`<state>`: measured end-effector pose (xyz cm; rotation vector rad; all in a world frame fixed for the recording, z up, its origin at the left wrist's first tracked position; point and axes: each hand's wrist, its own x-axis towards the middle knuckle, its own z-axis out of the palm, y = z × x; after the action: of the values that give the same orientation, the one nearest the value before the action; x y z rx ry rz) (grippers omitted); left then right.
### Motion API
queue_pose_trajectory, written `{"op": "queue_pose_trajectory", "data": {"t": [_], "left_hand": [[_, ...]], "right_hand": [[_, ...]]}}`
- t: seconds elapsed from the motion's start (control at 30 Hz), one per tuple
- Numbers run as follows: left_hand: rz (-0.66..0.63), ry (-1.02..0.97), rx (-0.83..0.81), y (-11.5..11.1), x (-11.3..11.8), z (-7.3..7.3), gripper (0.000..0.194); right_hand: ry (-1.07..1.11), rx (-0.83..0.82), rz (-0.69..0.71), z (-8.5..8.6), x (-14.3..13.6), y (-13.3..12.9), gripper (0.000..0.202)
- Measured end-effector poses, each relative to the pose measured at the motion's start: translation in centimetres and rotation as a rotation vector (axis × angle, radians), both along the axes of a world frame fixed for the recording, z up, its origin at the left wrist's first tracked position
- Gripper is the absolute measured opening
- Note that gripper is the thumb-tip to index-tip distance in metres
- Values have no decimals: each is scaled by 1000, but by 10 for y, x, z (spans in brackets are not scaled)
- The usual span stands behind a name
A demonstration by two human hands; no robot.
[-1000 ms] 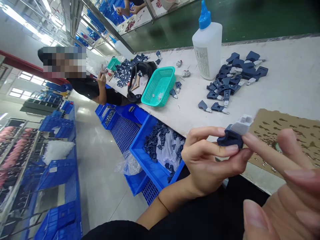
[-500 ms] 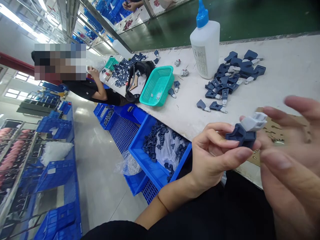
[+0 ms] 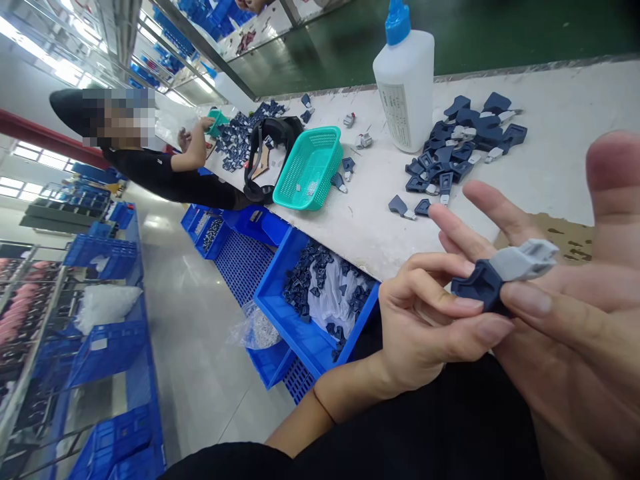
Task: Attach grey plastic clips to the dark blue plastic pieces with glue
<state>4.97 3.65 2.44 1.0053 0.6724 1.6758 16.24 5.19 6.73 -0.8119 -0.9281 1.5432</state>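
My left hand (image 3: 425,313) is closed, its thumb and fingers pinching a small dark blue plastic part (image 3: 477,287). A light grey plastic clip (image 3: 527,259) sticks out of that part towards the right. My right hand (image 3: 575,307) is spread with its palm showing; one digit's tip touches the part near the joint with the clip, and other fingers stretch out behind it. On the worktable (image 3: 560,153) just beyond lies a pile of similar blue parts (image 3: 445,157) with grey clips. A brown sheet with dark marks (image 3: 565,233) is partly hidden behind my right hand.
A white bottle (image 3: 407,93) with a blue nozzle stands by the pile. Left of it are a green basket (image 3: 310,170) and a black strapped object (image 3: 257,160). Below the table edge sits a blue bin (image 3: 280,300) of parts. Another person (image 3: 160,173) works farther along.
My right hand has come closer to the held part, and its digit now touches it. The part has shifted slightly and the clip points more to the right. The other person's arms have moved.
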Motion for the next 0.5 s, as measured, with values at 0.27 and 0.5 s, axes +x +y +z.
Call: {"op": "queue_pose_trajectory", "data": {"t": [0.27, 0.5], "left_hand": [[160, 153, 11, -2, 1, 5, 23], [78, -47, -150, -6, 5, 12, 26]], "right_hand": [[-17, 27, -47, 4, -6, -3, 68], [-146, 48, -121, 8, -13, -6, 59]]}}
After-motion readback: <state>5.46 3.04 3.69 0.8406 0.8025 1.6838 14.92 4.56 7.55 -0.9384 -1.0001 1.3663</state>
